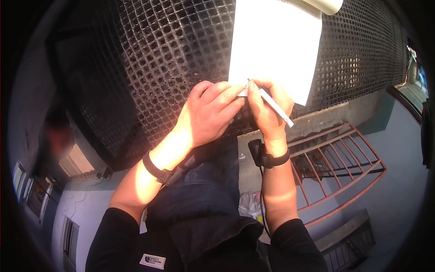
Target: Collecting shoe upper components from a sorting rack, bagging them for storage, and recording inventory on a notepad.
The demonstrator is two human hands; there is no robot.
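Observation:
A bright white sheet of paper lies on a black mesh surface. My right hand is closed round a slim white pen at the sheet's near edge. The pen slants down to the right, and its dark tip shows near my thumb and fingertips. My left hand lies palm down at the sheet's near left corner. Its fingers stretch right onto the paper's edge, close to the pen tip. Strong sunlight washes out the paper, so no marks on it can be made out.
A cream-coloured roll rests at the sheet's far end. To the right stands a reddish-brown metal railing. Black bands with small devices circle both wrists, and a cable hangs by my right forearm. A blurred person is at the far left.

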